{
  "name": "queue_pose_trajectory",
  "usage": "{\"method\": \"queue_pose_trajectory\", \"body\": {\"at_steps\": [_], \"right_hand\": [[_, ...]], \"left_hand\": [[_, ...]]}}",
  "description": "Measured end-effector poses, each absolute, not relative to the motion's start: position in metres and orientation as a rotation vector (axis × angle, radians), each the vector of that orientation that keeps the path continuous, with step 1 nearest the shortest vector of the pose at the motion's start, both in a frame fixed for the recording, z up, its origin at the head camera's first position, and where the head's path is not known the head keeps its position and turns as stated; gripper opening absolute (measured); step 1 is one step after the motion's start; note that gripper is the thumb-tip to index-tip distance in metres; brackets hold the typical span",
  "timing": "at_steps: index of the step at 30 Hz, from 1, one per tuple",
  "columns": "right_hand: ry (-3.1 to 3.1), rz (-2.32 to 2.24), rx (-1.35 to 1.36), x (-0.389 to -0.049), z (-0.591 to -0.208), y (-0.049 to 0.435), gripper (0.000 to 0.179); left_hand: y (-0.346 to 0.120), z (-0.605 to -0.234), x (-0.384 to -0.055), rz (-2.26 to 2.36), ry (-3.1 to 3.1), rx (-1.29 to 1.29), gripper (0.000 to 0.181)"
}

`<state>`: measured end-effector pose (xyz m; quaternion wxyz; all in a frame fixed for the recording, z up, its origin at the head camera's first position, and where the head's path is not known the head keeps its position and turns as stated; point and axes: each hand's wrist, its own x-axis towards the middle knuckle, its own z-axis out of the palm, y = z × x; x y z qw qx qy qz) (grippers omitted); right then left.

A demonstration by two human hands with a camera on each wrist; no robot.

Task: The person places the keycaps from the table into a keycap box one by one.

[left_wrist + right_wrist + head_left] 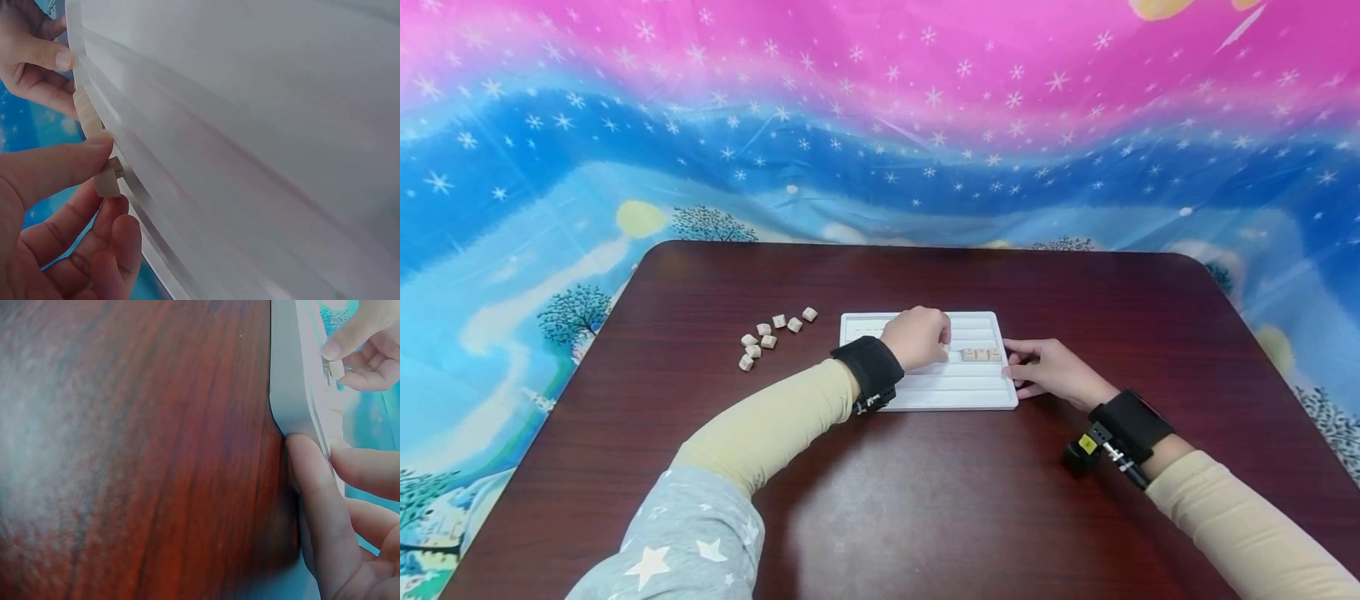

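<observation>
A white ridged tray (955, 395) lies on the table, crossed by several long parallel grooves. Over its middle my left hand (916, 338) pinches a small cream wooden block (107, 181) between thumb and fingers, right at one of the grooves. Three like blocks (982, 355) with dark marks on top sit side by side in a groove, just right of that hand. At the tray's right edge my right hand (1054, 372) grips the rim, its thumb (309, 462) against the side. In the head view the left hand hides part of the tray.
Several loose wooden blocks (768, 342) are scattered on the dark red-brown table (880, 483), left of the tray. A patterned pink and blue cloth (880, 125) hangs behind the table's far edge. Both wrists wear black straps (1131, 425) with small cameras.
</observation>
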<state>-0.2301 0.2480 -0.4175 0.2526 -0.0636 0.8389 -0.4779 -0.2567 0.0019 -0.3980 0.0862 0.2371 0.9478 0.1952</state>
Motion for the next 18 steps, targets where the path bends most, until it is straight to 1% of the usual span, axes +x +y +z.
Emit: {"method": "queue_pose_trajectory", "body": {"at_steps": [18], "right_hand": [[2.282,-1.299,-0.199,-0.23,-0.42,0.252,0.066]], "left_hand": [[0.021,-0.401,-0.258,0.478,2.834,0.701,0.01]]}}
